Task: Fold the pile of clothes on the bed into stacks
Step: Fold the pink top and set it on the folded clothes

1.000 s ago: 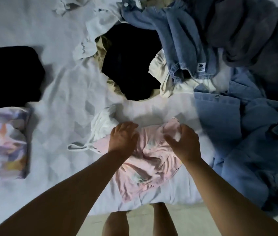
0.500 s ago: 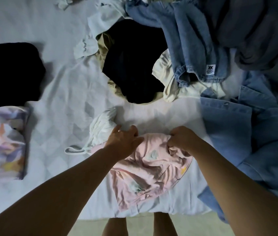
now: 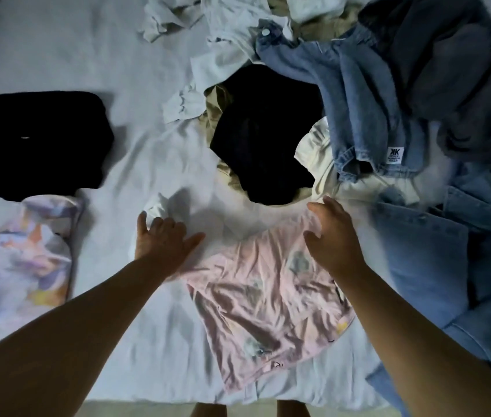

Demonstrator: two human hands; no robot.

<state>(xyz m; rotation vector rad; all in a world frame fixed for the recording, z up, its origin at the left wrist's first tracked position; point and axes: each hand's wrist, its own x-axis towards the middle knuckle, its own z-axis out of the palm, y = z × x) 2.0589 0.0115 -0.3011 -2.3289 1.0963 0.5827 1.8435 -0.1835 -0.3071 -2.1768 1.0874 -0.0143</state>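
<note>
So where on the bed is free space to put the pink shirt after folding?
Bare sheet lies beyond the folded black garment, and a strip between it and the loose black garment. The near edge left of the pink shirt is crossed only by an arm. The right side is crowded with denim.

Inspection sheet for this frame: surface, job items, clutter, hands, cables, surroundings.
Surface: wrinkled white bedsheet.
Job items: pink printed T-shirt spread flat; folded black garment and folded pastel patterned garment at left.
Clutter: unfolded pile of denim, black, cream and white clothes.
Hands: left hand open beside the shirt; right hand open over its top edge.
Cables: nothing seen.
Surroundings: pale floor, bare legs at the bed edge.
</note>
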